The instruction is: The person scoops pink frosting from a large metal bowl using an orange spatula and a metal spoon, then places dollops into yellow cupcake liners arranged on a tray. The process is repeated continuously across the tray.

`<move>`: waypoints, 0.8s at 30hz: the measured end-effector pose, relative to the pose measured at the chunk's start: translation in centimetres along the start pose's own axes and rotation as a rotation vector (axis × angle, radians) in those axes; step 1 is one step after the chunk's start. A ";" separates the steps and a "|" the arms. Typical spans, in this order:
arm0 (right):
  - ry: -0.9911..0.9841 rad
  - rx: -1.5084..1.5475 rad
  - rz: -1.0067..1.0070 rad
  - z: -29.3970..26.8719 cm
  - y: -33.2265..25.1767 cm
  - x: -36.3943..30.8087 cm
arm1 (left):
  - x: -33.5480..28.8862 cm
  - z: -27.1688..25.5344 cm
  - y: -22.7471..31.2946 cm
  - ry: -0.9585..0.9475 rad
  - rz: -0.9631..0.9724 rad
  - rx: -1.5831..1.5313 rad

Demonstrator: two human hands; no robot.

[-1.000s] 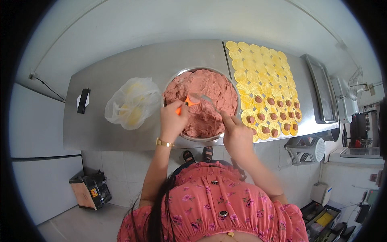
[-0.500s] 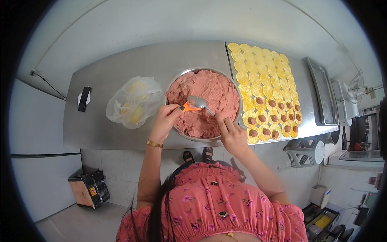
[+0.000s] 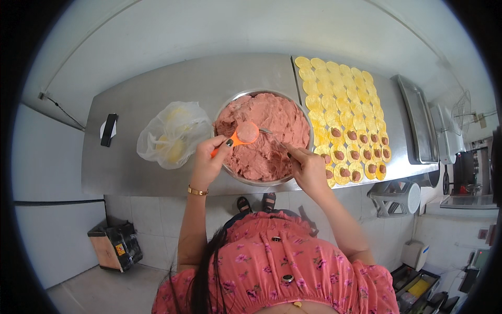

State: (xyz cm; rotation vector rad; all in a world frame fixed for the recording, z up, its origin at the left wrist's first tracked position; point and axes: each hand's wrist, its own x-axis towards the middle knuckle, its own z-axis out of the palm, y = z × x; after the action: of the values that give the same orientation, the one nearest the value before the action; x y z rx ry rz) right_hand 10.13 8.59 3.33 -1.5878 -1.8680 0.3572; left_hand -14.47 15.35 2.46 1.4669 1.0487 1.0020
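Metal table (image 3: 157,89) with a bowl (image 3: 264,183) of pink paste (image 3: 277,107) set on it, two hands held over the bowl.
To the bowl's left, a see-through plastic bag (image 3: 173,133) with yellow contents is laid. By the left hand (image 3: 208,157) an orange scoop (image 3: 248,132) is gripped, pink showing in its cup; by the right hand (image 3: 309,170) a metal spoon (image 3: 265,131) is held, its end just beside the scoop. At the right, yellow rounds (image 3: 327,102) are laid in rows, the nearer ones topped with small lumps (image 3: 344,172).

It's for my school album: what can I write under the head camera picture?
Left hand holding an orange scoop, right hand a metal spoon, over a bowl of pink mixture.
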 end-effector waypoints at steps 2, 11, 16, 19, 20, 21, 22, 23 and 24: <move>-0.020 -0.002 0.051 -0.9 -0.4 0.0 | 0.3 0.5 0.2 0.029 0.073 0.223; -0.006 -0.062 0.079 -1.1 -1.7 0.3 | 0.5 0.3 0.7 0.086 0.159 0.462; 0.013 -0.174 0.015 -0.4 -1.7 -0.6 | 0.8 0.5 0.3 0.084 0.158 0.502; 0.006 -0.232 -0.024 0.5 -2.0 -0.8 | 0.9 0.5 0.2 0.091 0.177 0.531; 0.011 -0.267 -0.050 0.8 -2.1 -0.7 | 0.9 0.5 0.1 0.094 0.182 0.537; 0.029 -0.299 -0.073 1.1 -2.4 -0.6 | 0.9 0.4 0.1 0.091 0.182 0.532; -0.004 -0.354 -0.125 1.3 -2.6 -0.4 | 0.9 0.4 0.1 0.100 0.200 0.557; -0.024 -0.406 -0.174 1.3 -2.7 -0.3 | 0.9 0.2 0.1 0.102 0.211 0.573; -0.070 -0.445 -0.239 1.4 -3.0 -0.2 | 0.9 0.1 0.1 0.105 0.223 0.588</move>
State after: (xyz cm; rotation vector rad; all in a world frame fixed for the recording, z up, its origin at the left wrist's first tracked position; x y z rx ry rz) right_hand 6.94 8.05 3.93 -1.6136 -2.2764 -0.1207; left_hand -14.11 16.23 2.58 2.0604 1.3505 0.9767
